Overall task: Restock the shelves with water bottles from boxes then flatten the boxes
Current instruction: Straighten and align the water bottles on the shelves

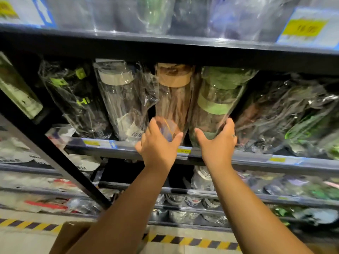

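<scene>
Water bottles point(128, 107) in crinkled clear wrap stand in a row on the middle shelf point(260, 159), and two of them are in the person's hands.

Nearest the camera, at the bottom edge, is the corner of a cardboard box point(73, 235) on the floor, partly hidden by the left forearm. Just beyond it a strip of yellow-and-black hazard tape point(192, 239) runs along the floor at the foot of the shelving. Both bare arms reach up and forward past the lower shelves point(220, 194), which hold blurred wrapped goods.

The left hand point(157, 145) grips the base of the brown-capped bottle point(174, 96), its fingers curled round the left side and the thumb on the right. The right hand point(218, 143) grips the base of the green-capped bottle point(220, 99) in the same way, thumb on the left, fingers wrapped over the right edge. The two bottles stand touching, side by side, at the shelf's front lip, their tops tilted away under the upper shelf point(165, 43). A small yellow price tag point(184, 150) sits on the lip between the hands.

Further left stands a black bottle point(77, 99) with green lettering. Above, more wrapped goods and a yellow price sign point(304, 28) show, blurred.
</scene>
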